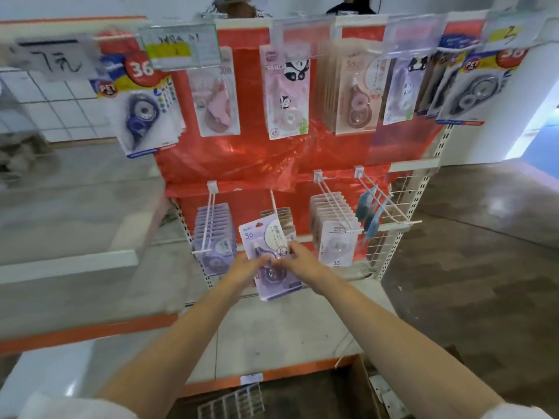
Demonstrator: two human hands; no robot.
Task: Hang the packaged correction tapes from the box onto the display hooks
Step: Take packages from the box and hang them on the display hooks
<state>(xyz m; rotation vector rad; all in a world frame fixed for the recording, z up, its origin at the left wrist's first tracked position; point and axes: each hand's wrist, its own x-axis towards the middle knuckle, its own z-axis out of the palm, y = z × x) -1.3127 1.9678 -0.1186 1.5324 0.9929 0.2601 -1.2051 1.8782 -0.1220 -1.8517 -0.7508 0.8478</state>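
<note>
Both hands meet in front of the lower row of the display rack, holding a small stack of purple packaged correction tapes (270,258); the left hand (246,265) has its grip closed on the stack's left edge, fingers curled onto the front of the pack; the right hand (302,259) pinches the right edge near the middle, thumb on the front; the stack is tilted, top leaning left, and its top edge sits just at the tip of the second lower hook (273,204), though whether the hook passes through the hang hole cannot be told; behind it a few brownish packs (282,213) hang far back on that same hook; to the left a full hook of purple packs (215,237) hangs; to the right a hook of white packs (334,228) is nearly full, and further right a hook carries a few blue packs (367,207); a red plastic sheet (272,158) covers the back panel of the rack; the upper row holds more hanging packs, among them a panda pack (287,92) in the middle and a blue dispenser pack (142,110) at the left, with clear price tag holders (181,46) above them; at the near bottom edge, between the forearms, an open cardboard box (357,379) sits on the floor with more packs (233,402) lying inside it
</note>
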